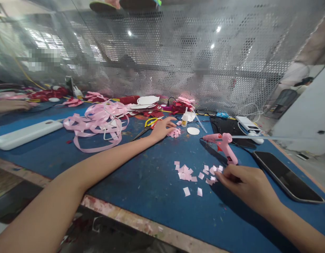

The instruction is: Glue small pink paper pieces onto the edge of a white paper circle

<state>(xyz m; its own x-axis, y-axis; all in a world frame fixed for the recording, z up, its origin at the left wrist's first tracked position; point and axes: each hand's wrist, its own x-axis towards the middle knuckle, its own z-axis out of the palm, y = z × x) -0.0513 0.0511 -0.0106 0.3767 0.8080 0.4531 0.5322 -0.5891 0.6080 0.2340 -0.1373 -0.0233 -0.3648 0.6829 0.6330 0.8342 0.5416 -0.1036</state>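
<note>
My left hand [162,128] reaches far across the blue table, fingers spread, its fingertips at a small pink ribbon flower [175,133]. It holds nothing. My right hand [244,184] rests near the front right with its fingers curled, their tips on a scatter of small pink ribbon squares [190,174]. What those fingers pinch, if anything, is too small to see. A pink glue gun [223,142] stands on the table just beyond my right hand.
A tangle of pink ribbon [99,121] lies at the left, yellow-handled scissors [148,126] beside my left hand. A glue bottle [184,118], a white disc [193,131], a phone [286,177], a power bank [248,124] and a white case [25,133] sit around. Another person's hand [9,105] shows far left.
</note>
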